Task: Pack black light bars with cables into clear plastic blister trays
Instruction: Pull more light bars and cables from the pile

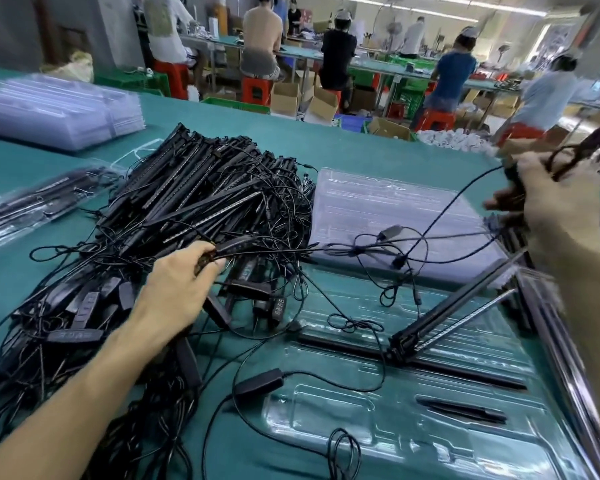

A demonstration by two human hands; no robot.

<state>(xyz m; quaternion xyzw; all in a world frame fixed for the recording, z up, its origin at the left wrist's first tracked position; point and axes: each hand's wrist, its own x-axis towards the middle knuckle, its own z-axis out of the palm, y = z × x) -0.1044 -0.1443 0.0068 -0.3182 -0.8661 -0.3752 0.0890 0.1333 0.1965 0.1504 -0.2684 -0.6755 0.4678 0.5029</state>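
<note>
- One large heap of black light bars (201, 202) with tangled cables is seen on the green desk (343, 147), left of centre.
- One open clear blister tray (361, 427) is laid nearest the camera. Two bars are seated flat in it, and two more are propped tilted, their low ends on the tray.
- Two stacks of empty trays are counted: one stack (395, 202) just behind the open tray, and a second stack (59, 109) at the far left.
- Filled trays (32, 199) are laid at the left edge; their number cannot be told.
- One control box (257, 382) is left at the open tray's left rim.
- The left hand (177, 289) is stretched over the heap, its fingers (205, 258) curled on a control box of the heap (234, 244).
- The right hand (548, 202) is raised at the right, its fingers clamped on a looped cable bundle (582, 152).
</note>
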